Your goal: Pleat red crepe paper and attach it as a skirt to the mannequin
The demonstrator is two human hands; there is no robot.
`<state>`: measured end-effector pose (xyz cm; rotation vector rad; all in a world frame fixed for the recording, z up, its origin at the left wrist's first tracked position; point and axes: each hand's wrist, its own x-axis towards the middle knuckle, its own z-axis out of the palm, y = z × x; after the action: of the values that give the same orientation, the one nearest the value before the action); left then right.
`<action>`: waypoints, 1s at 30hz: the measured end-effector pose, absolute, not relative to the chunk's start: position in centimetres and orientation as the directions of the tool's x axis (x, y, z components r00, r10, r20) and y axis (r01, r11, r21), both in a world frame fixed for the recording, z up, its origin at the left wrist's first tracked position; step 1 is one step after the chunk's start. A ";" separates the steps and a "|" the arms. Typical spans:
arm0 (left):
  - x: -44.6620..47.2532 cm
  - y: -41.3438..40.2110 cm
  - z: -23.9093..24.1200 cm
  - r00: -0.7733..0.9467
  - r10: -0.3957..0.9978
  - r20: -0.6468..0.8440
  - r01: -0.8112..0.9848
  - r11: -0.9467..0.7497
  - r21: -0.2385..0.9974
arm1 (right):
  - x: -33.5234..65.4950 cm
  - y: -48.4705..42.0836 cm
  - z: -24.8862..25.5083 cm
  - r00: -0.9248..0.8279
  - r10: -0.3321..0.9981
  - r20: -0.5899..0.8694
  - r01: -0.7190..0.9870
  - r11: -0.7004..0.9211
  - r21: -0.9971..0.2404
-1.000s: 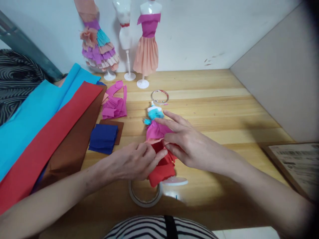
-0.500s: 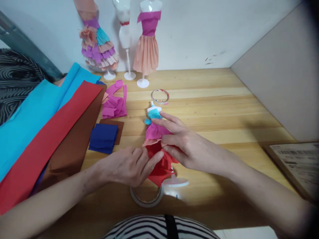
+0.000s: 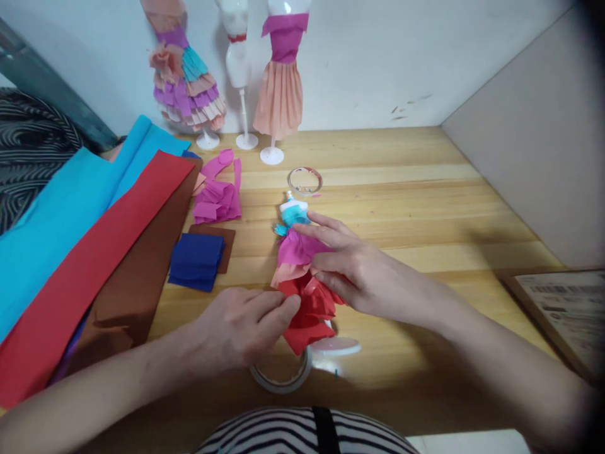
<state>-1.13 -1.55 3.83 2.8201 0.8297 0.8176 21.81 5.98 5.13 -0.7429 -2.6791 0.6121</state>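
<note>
A small white mannequin [image 3: 293,206] lies on the table with its stand toward me. It wears a paper dress with a blue top, a pink skirt [image 3: 295,252], a peach layer and a red crepe paper layer [image 3: 309,312]. My right hand [image 3: 352,261] grips the dress from the right, forefinger by the blue top and the lower fingers at the red layer. My left hand [image 3: 253,321] is closed at the left edge of the red crepe paper, its fingertips partly hidden.
A tape roll [image 3: 283,381] lies below the dress, another [image 3: 305,181] beyond it. Blue paper squares [image 3: 196,261], pink scraps [image 3: 218,203] and long red paper [image 3: 104,271] lie left. Dressed mannequins [image 3: 283,94] stand at the wall. A cardboard box [image 3: 567,309] is at right.
My left hand has drawn back slightly left and down from the right fingers. More of the red layer's folds show between my hands. The right hand has shifted slightly right.
</note>
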 end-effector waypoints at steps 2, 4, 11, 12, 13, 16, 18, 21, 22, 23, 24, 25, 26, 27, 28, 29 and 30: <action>-0.1 -1.8 3.7 0.581 0.692 0.428 0.485 -0.717 0.501 | 22.0 6.1 5.1 -0.830 0.536 0.154 0.411 0.775 -0.480; 1.0 -1.8 3.7 0.474 0.815 0.332 0.445 -0.547 0.709 | 22.2 6.2 5.2 -0.836 0.530 0.144 0.404 0.771 -0.493; 2.1 -1.3 4.0 0.462 0.886 -0.029 0.519 -0.244 0.819 | 22.8 6.8 5.6 -0.833 0.540 0.123 0.396 0.735 -0.550; 1.9 -1.4 3.8 0.504 0.862 -0.049 0.554 -0.279 0.784 | 22.8 6.8 5.6 -0.837 0.534 0.121 0.391 0.737 -0.551; 1.6 -1.6 3.5 0.542 0.837 -0.071 0.592 -0.320 0.740 | 22.8 6.9 5.6 -0.843 0.525 0.117 0.386 0.742 -0.548; 0.8 -2.3 2.7 0.610 0.778 -0.153 0.695 -0.432 0.574 | 22.8 7.0 5.5 -0.862 0.495 0.111 0.367 0.759 -0.538; 0.4 -2.8 2.4 0.618 0.759 -0.204 0.741 -0.475 0.475 | 22.9 7.0 5.5 -0.869 0.483 0.110 0.353 0.760 -0.546; 0.2 -3.1 2.6 0.603 0.758 -0.249 0.769 -0.471 0.432 | 23.0 7.0 5.5 -0.879 0.463 0.117 0.326 0.760 -0.562; 0.3 -3.1 2.7 0.587 0.767 -0.258 0.777 -0.446 0.444 | 23.1 7.0 5.5 -0.883 0.456 0.113 0.321 0.761 -0.564; 0.3 -3.1 2.8 0.568 0.778 -0.268 0.786 -0.416 0.458 | 23.2 7.0 5.5 -0.887 0.449 0.107 0.317 0.762 -0.565; 0.3 -3.0 2.9 0.549 0.788 -0.281 0.795 -0.387 0.467 | 23.3 7.1 5.5 -0.891 0.443 0.099 0.315 0.761 -0.567; 0.4 -3.0 3.0 0.536 0.790 -0.297 0.803 -0.369 0.468 | 23.3 7.1 5.6 -0.896 0.435 0.091 0.311 0.761 -0.570; 0.3 -2.9 3.0 0.534 0.786 -0.312 0.808 -0.366 0.462 | 23.4 7.1 5.7 -0.901 0.426 0.082 0.308 0.761 -0.571; 0.3 -2.8 3.0 0.541 0.775 -0.327 0.809 -0.374 0.453 | 23.5 7.1 5.7 -0.906 0.417 0.074 0.305 0.763 -0.570; 0.3 -2.7 3.0 0.550 0.761 -0.344 0.810 -0.385 0.443 | 23.6 7.2 5.8 -0.911 0.407 0.067 0.300 0.765 -0.570; 0.2 -2.7 3.0 0.556 0.750 -0.359 0.810 -0.392 0.435 | 23.6 7.2 5.8 -0.916 0.396 0.060 0.294 0.768 -0.569; 0.2 -2.6 2.9 0.561 0.743 -0.365 0.809 -0.398 0.433 | 23.7 7.3 5.8 -0.920 0.388 0.055 0.290 0.770 -0.569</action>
<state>0.19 -2.61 2.94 2.2239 1.2409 -0.1505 23.69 7.27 5.83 -0.5396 -2.7942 0.8562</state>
